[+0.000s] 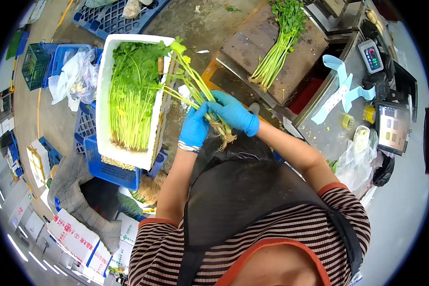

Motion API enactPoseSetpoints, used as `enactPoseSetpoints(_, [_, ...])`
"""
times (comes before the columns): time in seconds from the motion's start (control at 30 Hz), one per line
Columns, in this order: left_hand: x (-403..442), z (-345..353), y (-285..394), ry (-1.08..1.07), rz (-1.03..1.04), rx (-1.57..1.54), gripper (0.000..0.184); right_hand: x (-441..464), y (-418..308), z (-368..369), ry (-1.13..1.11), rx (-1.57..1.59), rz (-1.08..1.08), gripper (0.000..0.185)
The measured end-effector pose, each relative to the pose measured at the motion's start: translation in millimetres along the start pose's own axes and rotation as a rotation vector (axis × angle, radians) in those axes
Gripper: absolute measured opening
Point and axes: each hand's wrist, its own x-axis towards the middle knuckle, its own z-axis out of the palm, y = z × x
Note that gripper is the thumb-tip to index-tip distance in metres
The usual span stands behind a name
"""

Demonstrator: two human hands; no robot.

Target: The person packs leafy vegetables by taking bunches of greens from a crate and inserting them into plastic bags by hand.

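Note:
In blue gloves, my left hand [194, 127] and my right hand [233, 112] meet around a small bunch of celery [199, 83] in front of my apron. Its roots hang below my fingers, and its yellowing leaves point up and left. To the left, a white foam box [104, 90] holds many more celery stalks [131, 105], roots toward me. Another celery bunch [280, 47] lies on a brown board [245, 50] at the upper right. Both hands are closed on the stems; part of the fingers is hidden.
On the right-hand counter are a digital scale display [371, 56], a touchscreen [392, 127], light blue strips [341, 90], tape rolls [348, 120] and a plastic bag [355, 164]. Blue crates [110, 172] and a bagged bundle [78, 76] stand left. A blue pallet [105, 19] lies behind.

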Motion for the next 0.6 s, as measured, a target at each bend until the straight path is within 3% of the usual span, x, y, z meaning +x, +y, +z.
enactPoseSetpoints(0.07, [2, 8, 1, 0.052, -0.013, -0.025, 0.035, -9, -15, -6, 0.088, 0.197, 0.102, 0.033])
enactPoseSetpoints(0.1, [7, 2, -5, -0.038, 0.106, 0.110, 0.025, -15, -29, -23, 0.168, 0.284, 0.065, 0.035])
enactPoseSetpoints(0.17, [10, 6, 1, 0.001, 0.037, -0.052, 0.020, -18, -49, -60, 0.352, 0.246, -0.023, 0.036])
enactPoseSetpoints(0.23, [-3, 24, 6, 0.152, 0.101, -0.157, 0.027, -20, -64, -101, 0.476, 0.295, -0.012, 0.038])
enactPoseSetpoints(0.3, [-12, 27, 20, 0.097, 0.136, -0.133, 0.031, -12, -56, -151, 0.560, 0.261, -0.096, 0.039])
enactPoseSetpoints(0.4, [-29, 16, 40, 0.181, 0.170, 0.009, 0.046, 14, -4, -224, 0.692, 0.133, -0.113, 0.038])
enactPoseSetpoints(0.5, [-60, 25, 59, 0.133, 0.327, 0.263, 0.030, 47, 74, -286, 0.789, 0.053, -0.031, 0.041])
enactPoseSetpoints(0.6, [-107, 48, 89, 0.186, 0.433, 0.322, 0.031, 68, 142, -315, 0.794, -0.156, -0.031, 0.049])
